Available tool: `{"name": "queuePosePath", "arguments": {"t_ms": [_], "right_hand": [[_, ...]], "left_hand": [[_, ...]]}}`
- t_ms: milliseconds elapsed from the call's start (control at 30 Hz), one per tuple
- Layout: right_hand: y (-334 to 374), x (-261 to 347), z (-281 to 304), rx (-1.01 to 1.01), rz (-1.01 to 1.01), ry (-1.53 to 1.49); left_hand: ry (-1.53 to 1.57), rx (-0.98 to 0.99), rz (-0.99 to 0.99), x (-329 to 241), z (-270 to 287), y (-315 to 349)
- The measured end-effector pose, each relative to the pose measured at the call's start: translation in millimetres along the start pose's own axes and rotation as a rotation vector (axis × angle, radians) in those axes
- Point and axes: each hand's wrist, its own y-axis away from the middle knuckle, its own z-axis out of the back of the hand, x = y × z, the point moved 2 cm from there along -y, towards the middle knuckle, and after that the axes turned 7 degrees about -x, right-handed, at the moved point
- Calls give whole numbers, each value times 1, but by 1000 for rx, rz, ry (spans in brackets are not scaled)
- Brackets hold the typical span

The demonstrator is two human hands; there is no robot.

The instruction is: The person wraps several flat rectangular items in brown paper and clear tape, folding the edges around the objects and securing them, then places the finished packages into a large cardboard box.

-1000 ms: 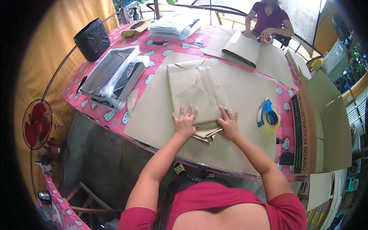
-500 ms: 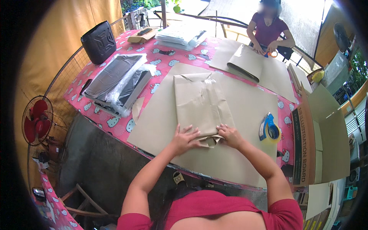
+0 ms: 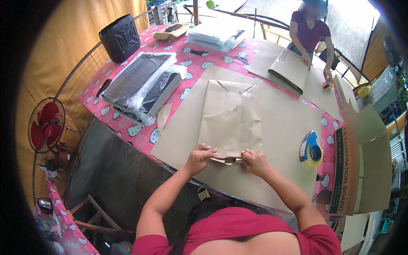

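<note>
A flat rectangular package wrapped in brown paper (image 3: 227, 121) lies before me on a larger brown paper sheet (image 3: 289, 136). Its far end is folded to a trapezoid flap, with shiny clear tape over it and down the front. At the near end, my left hand (image 3: 199, 159) pinches the left side of the loose paper end. My right hand (image 3: 256, 163) grips the right side of that same end. Between the hands the folded paper gapes, leaving a small dark opening. To the right of the package stands a blue tape dispenser (image 3: 307, 149) with a clear roll.
Plastic-covered black flat items (image 3: 140, 87) are stacked at left, near a black case (image 3: 120, 38). Clear-wrapped sheets (image 3: 214, 36) lie at the back. Across the table a co-worker (image 3: 311, 32) handles folded brown paper (image 3: 289, 70) and an orange dispenser (image 3: 327, 84). An open carton (image 3: 374, 165) stands right.
My left hand has gone from lying flat on the package to pinching its near end. The co-worker's hands have parted, one moving right with the orange dispenser. My view has shifted slightly.
</note>
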Motion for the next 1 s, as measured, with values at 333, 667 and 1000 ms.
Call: {"name": "queuePosePath", "arguments": {"t_ms": [333, 667, 1000], "right_hand": [[-55, -28, -1, -163, -38, 83], [-103, -8, -29, -25, -86, 35], [108, -174, 74, -451, -544, 576]], "left_hand": [[-161, -194, 442, -12, -21, -6], [-271, -239, 840, -14, -33, -12], [-358, -294, 868, -4, -27, -1]]}}
